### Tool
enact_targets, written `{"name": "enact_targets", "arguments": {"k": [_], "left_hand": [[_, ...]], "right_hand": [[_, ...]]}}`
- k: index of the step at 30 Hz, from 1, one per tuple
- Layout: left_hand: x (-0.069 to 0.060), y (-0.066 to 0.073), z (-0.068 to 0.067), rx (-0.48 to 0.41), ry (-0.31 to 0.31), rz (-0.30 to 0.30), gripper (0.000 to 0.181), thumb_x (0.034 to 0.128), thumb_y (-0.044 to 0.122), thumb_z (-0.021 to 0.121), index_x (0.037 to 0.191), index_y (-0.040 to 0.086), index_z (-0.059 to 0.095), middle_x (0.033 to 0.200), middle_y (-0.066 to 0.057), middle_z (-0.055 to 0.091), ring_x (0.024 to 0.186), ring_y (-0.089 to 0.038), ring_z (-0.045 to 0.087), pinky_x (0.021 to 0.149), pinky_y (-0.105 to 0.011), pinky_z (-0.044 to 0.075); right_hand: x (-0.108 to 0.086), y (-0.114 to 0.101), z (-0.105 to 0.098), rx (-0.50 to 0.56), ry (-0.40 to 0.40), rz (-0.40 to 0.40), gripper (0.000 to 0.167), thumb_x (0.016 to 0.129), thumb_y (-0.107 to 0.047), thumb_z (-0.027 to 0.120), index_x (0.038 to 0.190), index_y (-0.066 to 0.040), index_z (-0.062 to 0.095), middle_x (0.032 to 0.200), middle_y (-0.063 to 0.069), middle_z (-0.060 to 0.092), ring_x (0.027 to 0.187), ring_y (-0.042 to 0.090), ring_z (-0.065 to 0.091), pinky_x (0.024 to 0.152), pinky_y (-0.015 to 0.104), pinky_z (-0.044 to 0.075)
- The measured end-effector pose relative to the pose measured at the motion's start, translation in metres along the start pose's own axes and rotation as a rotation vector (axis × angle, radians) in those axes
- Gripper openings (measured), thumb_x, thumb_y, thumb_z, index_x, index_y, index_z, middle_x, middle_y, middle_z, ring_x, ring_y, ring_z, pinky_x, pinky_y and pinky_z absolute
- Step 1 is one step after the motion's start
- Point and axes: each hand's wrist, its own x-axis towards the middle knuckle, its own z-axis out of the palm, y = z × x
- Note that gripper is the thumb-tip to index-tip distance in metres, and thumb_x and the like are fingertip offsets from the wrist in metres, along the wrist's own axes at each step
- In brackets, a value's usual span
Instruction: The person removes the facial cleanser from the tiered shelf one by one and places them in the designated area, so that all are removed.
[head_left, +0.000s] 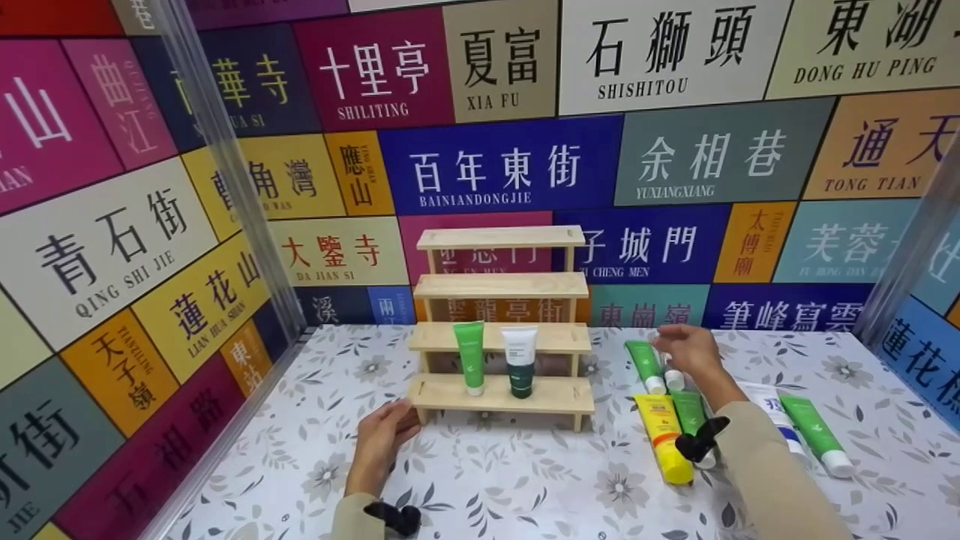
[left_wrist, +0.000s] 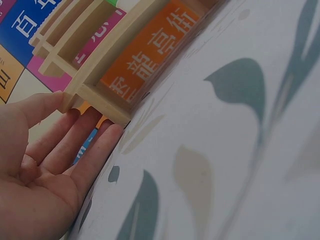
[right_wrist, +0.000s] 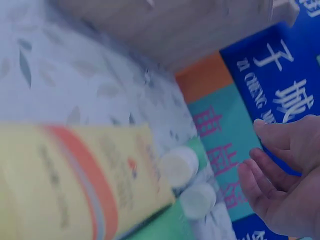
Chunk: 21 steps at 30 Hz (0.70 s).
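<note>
A four-tier wooden stand (head_left: 501, 394) stands on the table. My left hand (head_left: 384, 441) holds its lower left corner; in the left wrist view the thumb lies on the board's end and the fingers (left_wrist: 102, 142) reach under and beside the leg. On the lowest tier stand a green tube (head_left: 470, 356) and a white-and-dark-green tube (head_left: 520, 360), both upright. To the right, my right hand (head_left: 694, 352) hovers over lying tubes, its bent fingers (right_wrist: 257, 192) holding nothing. Beneath it are a green tube (head_left: 643, 364) and a white-capped tube (head_left: 673, 379), partly hidden.
Nearer me lie a yellow tube (head_left: 664, 439) and another green tube (head_left: 688, 409), partly covered by the right wrist. Beyond the forearm are a white-and-blue tube (head_left: 776, 412) and a green tube (head_left: 816, 435). A sign-patterned wall (head_left: 499, 169) closes off the back.
</note>
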Motion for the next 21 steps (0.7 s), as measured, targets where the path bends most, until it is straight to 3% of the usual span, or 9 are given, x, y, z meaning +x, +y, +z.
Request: {"name": "enact_targets", "arguments": {"k": [4, 13, 21], "left_hand": [[-0.001, 0.002, 0.0, -0.004, 0.001, 0.002, 0.045, 0.0987, 0.021, 0.065, 0.128, -0.012, 0.058, 0.108, -0.019, 0.074, 0.097, -0.022, 0.073, 0.087, -0.032, 0.062], [-0.002, 0.002, 0.0, -0.033, -0.005, 0.011, 0.045, 0.0985, 0.02, 0.065, 0.128, -0.014, 0.057, 0.109, -0.022, 0.074, 0.097, -0.024, 0.073, 0.088, -0.035, 0.062], [0.0, 0.0, 0.0, -0.015, 0.002, 0.011, 0.042, 0.0988, 0.02, 0.064, 0.125, -0.013, 0.06, 0.105, -0.019, 0.075, 0.095, -0.024, 0.073, 0.086, -0.033, 0.063]], "right_hand": [[-0.007, -0.018, 0.011, 0.078, -0.02, -0.067, 0.051, 0.1, -0.026, 0.063, 0.143, -0.003, 0.051, 0.146, 0.023, 0.052, 0.133, 0.038, 0.052, 0.11, 0.049, 0.049], [-0.028, -0.05, 0.044, 0.194, -0.023, -0.167, 0.055, 0.098, -0.038, 0.065, 0.144, -0.01, 0.052, 0.144, 0.014, 0.056, 0.127, 0.023, 0.057, 0.108, 0.039, 0.052], [-0.046, -0.062, 0.076, 0.31, -0.03, -0.248, 0.049, 0.095, -0.035, 0.07, 0.135, -0.008, 0.06, 0.131, 0.008, 0.066, 0.104, 0.001, 0.062, 0.091, 0.022, 0.057]]}}
